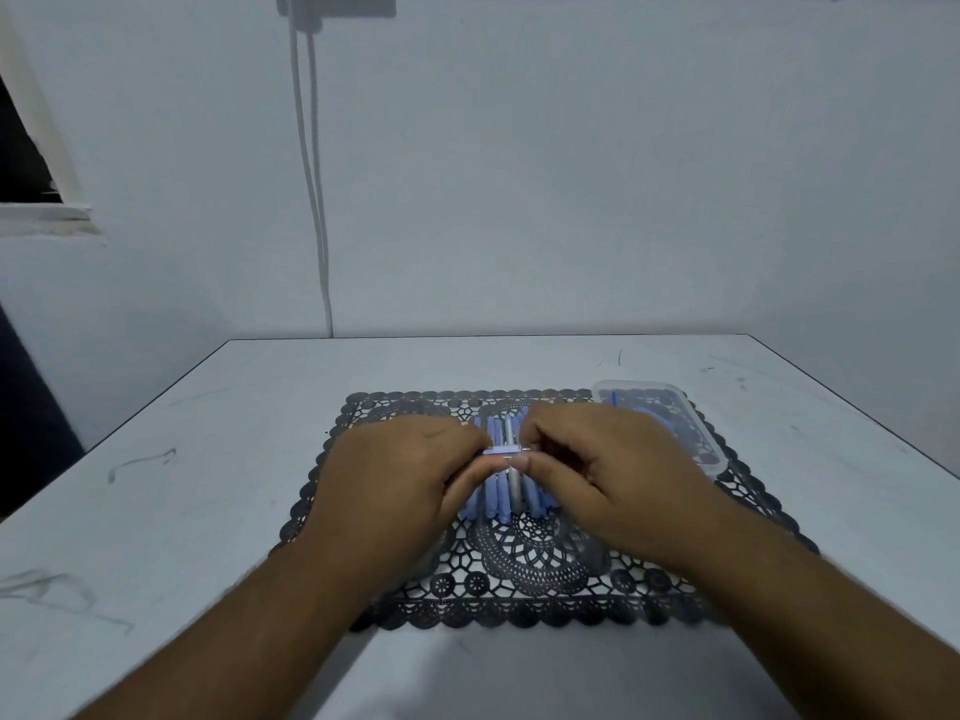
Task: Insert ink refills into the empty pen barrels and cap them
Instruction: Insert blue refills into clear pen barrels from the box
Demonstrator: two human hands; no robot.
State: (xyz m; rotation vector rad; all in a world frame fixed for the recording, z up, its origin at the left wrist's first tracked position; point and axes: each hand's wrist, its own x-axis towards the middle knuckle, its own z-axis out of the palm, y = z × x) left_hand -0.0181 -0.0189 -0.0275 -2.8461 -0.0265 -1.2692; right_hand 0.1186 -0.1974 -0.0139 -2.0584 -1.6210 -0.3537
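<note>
Gripping a pen barrel (pixel 503 450) crosswise between them, the left hand (pixel 400 475) and right hand (pixel 608 472) pinch its opposite ends with curled fingers, just above a row of blue pens (pixel 501 491) lying on the black lace mat (pixel 524 553). A clear plastic tray (pixel 714 449) holding blue parts rests at the mat's far right corner on the counter (pixel 208 459).

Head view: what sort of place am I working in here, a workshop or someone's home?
Probably a plain room at home, not a workshop. The worn white table stands against a bare painted wall, a black lace placemat lies under the work, and white cables hang down the wall.
</note>
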